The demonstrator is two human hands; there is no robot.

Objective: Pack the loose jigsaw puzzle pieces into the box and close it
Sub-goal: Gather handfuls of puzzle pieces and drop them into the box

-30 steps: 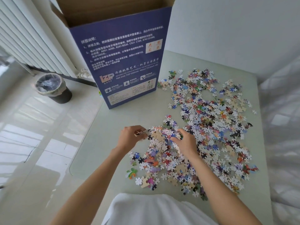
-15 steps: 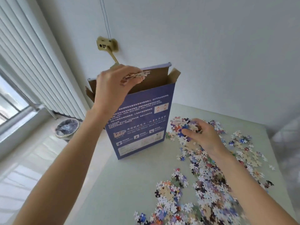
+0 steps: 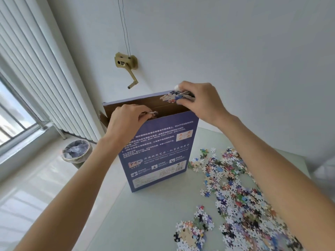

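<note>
Head cam: the blue box (image 3: 155, 151) stands upright on the worktop (image 3: 145, 214), top open. The left hand (image 3: 125, 122) has its fingers curled round a few pieces at the rim, around 11 o'clock. The right hand (image 3: 201, 102) pinches a bunch of puzzle pieces (image 3: 174, 97) over the opening at 12. Loose pieces (image 3: 235, 196) are scattered at 4 o'clock.

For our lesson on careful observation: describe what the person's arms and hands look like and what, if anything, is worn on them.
Both forearms are bare as far as the picture shows, with no sleeves in view. The left hand and the right hand wear no gloves. No watch, bracelet or ring shows on the wrists or fingers.
</note>
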